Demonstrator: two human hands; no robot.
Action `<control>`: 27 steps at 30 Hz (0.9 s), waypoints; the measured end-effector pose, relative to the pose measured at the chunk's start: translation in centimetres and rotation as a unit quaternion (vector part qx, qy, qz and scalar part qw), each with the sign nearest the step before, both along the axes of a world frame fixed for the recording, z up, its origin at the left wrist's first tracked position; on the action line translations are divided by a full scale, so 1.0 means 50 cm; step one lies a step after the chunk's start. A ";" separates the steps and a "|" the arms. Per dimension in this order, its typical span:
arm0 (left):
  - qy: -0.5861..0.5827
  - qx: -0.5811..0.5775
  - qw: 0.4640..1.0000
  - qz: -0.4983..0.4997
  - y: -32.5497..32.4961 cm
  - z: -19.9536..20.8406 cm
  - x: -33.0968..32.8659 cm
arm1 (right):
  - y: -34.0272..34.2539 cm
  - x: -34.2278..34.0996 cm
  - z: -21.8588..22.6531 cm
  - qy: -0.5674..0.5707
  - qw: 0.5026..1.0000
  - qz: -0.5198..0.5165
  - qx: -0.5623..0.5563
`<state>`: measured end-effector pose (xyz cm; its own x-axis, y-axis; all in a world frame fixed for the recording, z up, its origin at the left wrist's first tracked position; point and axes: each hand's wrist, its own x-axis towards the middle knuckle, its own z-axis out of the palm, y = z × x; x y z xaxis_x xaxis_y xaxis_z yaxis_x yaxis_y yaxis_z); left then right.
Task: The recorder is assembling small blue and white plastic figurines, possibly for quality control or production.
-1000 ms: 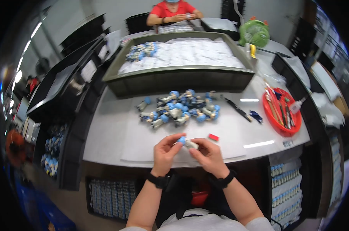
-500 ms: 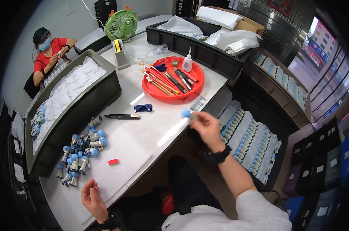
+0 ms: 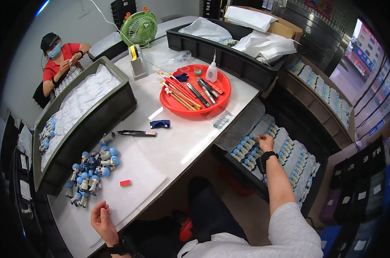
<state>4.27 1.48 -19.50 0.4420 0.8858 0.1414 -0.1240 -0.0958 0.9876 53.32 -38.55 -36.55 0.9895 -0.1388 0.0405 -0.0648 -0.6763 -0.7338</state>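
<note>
My right hand [image 3: 266, 142] reaches into the dark crate [image 3: 223, 151] at the right. Its fingers are closed around a small blue-haired figurine [image 3: 256, 136], mostly hidden by them, at the rows of similar figurines [image 3: 243, 147] on white sheets. Near the table's front edge, my left hand [image 3: 102, 221] rests with loosely curled fingers, somewhat apart and with nothing visible in them. Just beyond it lies a loose heap of blue-haired figurines [image 3: 91, 174]. A small red block [image 3: 125, 183] sits to the right of that heap.
A red tray [image 3: 195, 111] carries brushes, pens and a white bottle. A cutter knife [image 3: 137, 133] and a dark blue cloth piece [image 3: 160, 124] lie on the table. A grey-green bin [image 3: 128, 92] stands left, a black bin [image 3: 221, 58] behind. A co-worker [image 3: 59, 64] sits far left.
My right hand has moved right and away from the table's edge, carrying the figurine into the crate. A sheet there now lies folded back, showing more figurines. My left hand has hardly moved.
</note>
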 end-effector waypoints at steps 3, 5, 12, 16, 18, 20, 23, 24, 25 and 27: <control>0.005 -0.001 1.000 0.013 0.000 0.002 -0.002 | 0.043 -0.004 0.007 0.010 0.999 -0.017 0.037; 0.009 0.003 0.999 0.033 0.000 0.007 -0.009 | 0.057 0.006 -0.013 -0.016 1.000 -0.010 0.012; 0.006 0.014 1.000 0.007 0.000 0.005 0.007 | -0.042 0.096 -0.123 -0.040 0.994 0.084 -0.053; -0.052 -0.011 0.998 -0.022 -0.011 0.012 0.017 | -0.074 0.117 -0.149 -0.054 0.989 0.108 -0.087; -0.041 0.003 0.999 -0.022 -0.017 0.006 0.007 | -0.040 0.103 -0.132 -0.050 0.980 0.113 -0.153; -0.045 0.009 0.999 -0.017 -0.019 0.008 0.002 | -0.049 0.123 -0.124 0.009 0.977 0.153 -0.145; 0.016 -0.008 0.999 -0.028 -0.020 0.029 -0.016 | -0.004 0.114 -0.101 -0.055 0.988 0.085 -0.116; 0.016 -0.005 1.000 -0.021 -0.018 0.051 -0.022 | 0.021 0.082 -0.058 -0.066 0.992 0.063 -0.086; 0.046 0.036 0.997 -0.046 -0.007 0.083 -0.012 | -0.026 0.123 -0.079 -0.090 0.995 0.046 -0.005; 0.115 0.153 0.979 -0.075 0.027 0.159 -0.011 | -0.041 0.124 -0.081 -0.133 0.981 0.067 0.123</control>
<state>3.71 2.82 -11.57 0.6146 0.7408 0.2709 0.0633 -0.3887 0.9192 59.51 -40.61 -40.61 0.9582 -0.0454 0.2823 0.2297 -0.4661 -0.8544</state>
